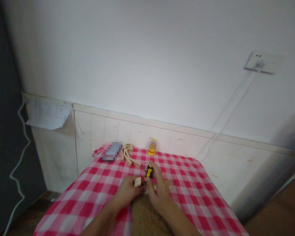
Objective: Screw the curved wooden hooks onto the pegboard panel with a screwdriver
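My left hand [127, 191] is closed on a small pale wooden piece [137, 182] over the red-and-white checked tablecloth [93, 183]. My right hand [159, 190] grips a short yellow-and-black screwdriver [148, 171] held upright, its tip pointing down at the wooden piece. Both hands meet at the middle of the table, just beyond a brown perforated board [144, 218] lying near the front edge.
Several curved pale wooden parts [127, 154] lie at the table's back, beside a blurred grey object [110, 151]. A yellow screwdriver-bit holder [152, 146] stands by the wall. A socket [260, 62] with white cables hangs on the wall at right. A taped paper [48, 114] hangs at left.
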`<state>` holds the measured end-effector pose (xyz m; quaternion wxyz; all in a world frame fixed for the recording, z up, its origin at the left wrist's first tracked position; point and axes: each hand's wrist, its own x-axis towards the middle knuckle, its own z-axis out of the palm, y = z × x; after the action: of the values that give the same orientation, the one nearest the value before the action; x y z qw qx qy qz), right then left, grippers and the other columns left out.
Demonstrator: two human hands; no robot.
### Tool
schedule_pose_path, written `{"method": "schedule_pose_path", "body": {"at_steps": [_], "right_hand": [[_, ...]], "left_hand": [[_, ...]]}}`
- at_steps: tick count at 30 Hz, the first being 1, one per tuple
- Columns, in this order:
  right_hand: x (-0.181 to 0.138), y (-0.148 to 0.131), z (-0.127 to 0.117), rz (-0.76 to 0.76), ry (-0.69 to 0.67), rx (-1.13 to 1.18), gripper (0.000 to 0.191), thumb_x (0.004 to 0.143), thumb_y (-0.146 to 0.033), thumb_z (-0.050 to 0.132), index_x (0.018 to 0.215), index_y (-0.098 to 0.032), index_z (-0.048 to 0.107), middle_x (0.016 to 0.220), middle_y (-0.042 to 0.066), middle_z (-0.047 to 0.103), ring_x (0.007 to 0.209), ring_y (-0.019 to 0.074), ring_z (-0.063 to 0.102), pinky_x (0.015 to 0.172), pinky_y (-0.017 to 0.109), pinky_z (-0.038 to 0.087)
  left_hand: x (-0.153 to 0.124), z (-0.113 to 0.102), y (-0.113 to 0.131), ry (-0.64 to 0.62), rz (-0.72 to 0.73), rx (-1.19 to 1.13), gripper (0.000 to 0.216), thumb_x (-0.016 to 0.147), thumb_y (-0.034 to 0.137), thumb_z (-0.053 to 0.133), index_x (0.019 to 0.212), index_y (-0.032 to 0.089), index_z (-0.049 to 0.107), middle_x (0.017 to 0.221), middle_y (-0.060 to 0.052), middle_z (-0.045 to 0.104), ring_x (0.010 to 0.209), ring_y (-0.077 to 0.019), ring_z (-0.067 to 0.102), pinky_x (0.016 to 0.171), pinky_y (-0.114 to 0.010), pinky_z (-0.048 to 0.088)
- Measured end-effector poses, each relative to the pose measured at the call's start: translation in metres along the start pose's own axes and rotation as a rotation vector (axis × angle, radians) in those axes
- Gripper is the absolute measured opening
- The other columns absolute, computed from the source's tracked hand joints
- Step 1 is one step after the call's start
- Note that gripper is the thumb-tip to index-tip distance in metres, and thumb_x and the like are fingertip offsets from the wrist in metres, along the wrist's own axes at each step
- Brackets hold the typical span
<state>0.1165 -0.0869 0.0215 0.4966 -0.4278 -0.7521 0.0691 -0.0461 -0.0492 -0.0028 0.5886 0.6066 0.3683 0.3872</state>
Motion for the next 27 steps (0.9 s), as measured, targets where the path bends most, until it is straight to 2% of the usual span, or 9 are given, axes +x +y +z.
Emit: {"method": "schedule_pose_path", "body": {"at_steps": [8, 15, 19, 27], "right_hand": [[0.001, 0.005, 0.002, 0.011, 0.022, -0.009, 0.053, 0.101, -0.023, 0.049, 0.153, -0.028, 0.041, 0.143, 0.011, 0.062, 0.121, 0.0245, 0.068, 0.102, 0.041, 0.058], [0.005, 0.007, 0.002, -0.027, 0.051, -0.021, 0.048, 0.099, -0.021, 0.054, 0.146, -0.026, 0.051, 0.135, 0.011, 0.069, 0.115, 0.0232, 0.072, 0.095, 0.035, 0.062], [0.005, 0.004, 0.002, -0.024, 0.063, -0.031, 0.048, 0.096, -0.021, 0.056, 0.144, -0.025, 0.054, 0.132, 0.011, 0.07, 0.114, 0.0235, 0.073, 0.092, 0.034, 0.063], [0.005, 0.006, 0.004, -0.031, 0.08, -0.111, 0.047, 0.095, -0.022, 0.059, 0.142, -0.024, 0.056, 0.13, 0.012, 0.071, 0.114, 0.026, 0.072, 0.094, 0.038, 0.062]], "left_hand": [[0.009, 0.0, -0.015, 0.046, 0.005, -0.001, 0.016, 0.059, 0.026, 0.072, 0.064, 0.015, 0.062, 0.06, 0.004, 0.051, 0.059, -0.0118, 0.041, 0.059, -0.025, 0.028], [0.011, 0.001, -0.013, 0.044, 0.031, -0.002, 0.016, 0.059, 0.022, 0.07, 0.057, 0.016, 0.054, 0.056, 0.005, 0.046, 0.056, -0.0098, 0.036, 0.056, -0.025, 0.023], [0.011, 0.002, -0.014, 0.055, 0.028, -0.023, 0.016, 0.058, 0.022, 0.071, 0.059, 0.015, 0.057, 0.056, 0.005, 0.047, 0.056, -0.01, 0.037, 0.056, -0.024, 0.024], [0.01, 0.001, -0.014, 0.023, 0.048, -0.034, 0.018, 0.061, 0.026, 0.073, 0.06, 0.014, 0.059, 0.057, 0.004, 0.048, 0.057, -0.01, 0.037, 0.057, -0.025, 0.025]]}}
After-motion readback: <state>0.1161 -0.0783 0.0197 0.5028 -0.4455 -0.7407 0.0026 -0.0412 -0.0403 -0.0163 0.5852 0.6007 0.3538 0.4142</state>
